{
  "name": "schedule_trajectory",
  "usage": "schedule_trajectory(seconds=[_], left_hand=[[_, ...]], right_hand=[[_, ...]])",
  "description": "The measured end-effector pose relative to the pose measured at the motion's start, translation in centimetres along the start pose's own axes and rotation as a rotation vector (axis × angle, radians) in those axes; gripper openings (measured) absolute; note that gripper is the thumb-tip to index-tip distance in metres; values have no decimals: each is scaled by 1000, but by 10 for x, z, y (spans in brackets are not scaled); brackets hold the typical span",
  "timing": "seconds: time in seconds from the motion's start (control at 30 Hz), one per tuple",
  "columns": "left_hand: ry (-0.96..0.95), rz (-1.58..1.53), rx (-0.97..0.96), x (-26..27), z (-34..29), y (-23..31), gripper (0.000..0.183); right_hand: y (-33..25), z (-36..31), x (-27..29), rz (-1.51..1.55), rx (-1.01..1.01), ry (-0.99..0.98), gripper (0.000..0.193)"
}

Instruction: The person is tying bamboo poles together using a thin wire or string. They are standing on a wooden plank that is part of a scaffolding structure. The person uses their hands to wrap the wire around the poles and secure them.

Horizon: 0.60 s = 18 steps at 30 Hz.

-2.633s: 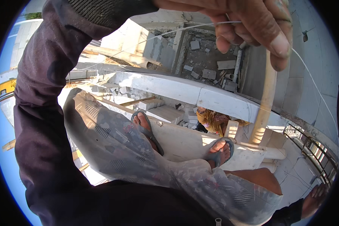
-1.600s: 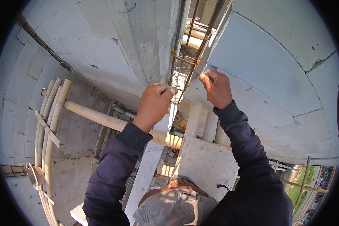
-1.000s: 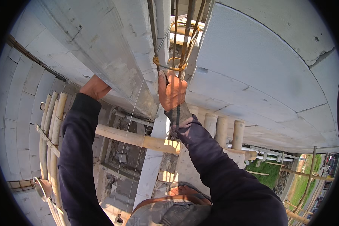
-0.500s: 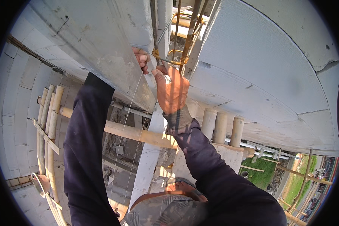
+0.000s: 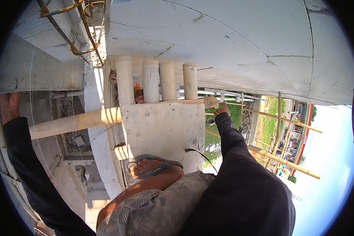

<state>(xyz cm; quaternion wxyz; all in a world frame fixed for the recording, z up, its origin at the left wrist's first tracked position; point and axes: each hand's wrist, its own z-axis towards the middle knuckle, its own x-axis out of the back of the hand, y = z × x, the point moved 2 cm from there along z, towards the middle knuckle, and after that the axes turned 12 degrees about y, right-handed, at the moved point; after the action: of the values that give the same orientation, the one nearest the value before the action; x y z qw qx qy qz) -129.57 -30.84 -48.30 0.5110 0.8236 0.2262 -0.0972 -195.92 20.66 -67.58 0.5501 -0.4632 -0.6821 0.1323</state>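
Observation:
At the far left, my left hand [image 5: 11,105] reaches up to the lower edge of a long grey beam [image 5: 47,76]; its fingers are hidden behind that edge. My right hand [image 5: 222,109] is stretched out to the right, close to the end of a bamboo pole [image 5: 211,102]. Its thumb and a finger stand apart, and I see nothing held. Tied steel bars [image 5: 85,29] with rusty stirrups rise at the upper left, away from both hands. A thin string [image 5: 31,70] hangs down in front of the beam.
My sandalled foot [image 5: 155,167] stands on a wooden board [image 5: 165,126] laid over bamboo. Upright bamboo stubs [image 5: 150,82] line its far edge beside a pale block wall [image 5: 224,35]. Behind them a person [image 5: 138,93] partly shows lower down. Bamboo scaffold poles [image 5: 283,161] stand over grass at right.
Both hands have left the steel bars. My left hand moved left to the beam's edge, and my right swung out right. The view has shifted right and down, showing more of the board.

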Motion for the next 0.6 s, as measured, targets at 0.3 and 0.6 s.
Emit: schedule_trajectory(seconds=[0.3, 0.6], left_hand=[[103, -13, -16, -7, -20, -4, 30], [216, -31, -22, -17, -44, -8, 40]], right_hand=[[103, 31, -57, 452, -272, -668, 83], [114, 45, -61, 69, -163, -875, 87]])
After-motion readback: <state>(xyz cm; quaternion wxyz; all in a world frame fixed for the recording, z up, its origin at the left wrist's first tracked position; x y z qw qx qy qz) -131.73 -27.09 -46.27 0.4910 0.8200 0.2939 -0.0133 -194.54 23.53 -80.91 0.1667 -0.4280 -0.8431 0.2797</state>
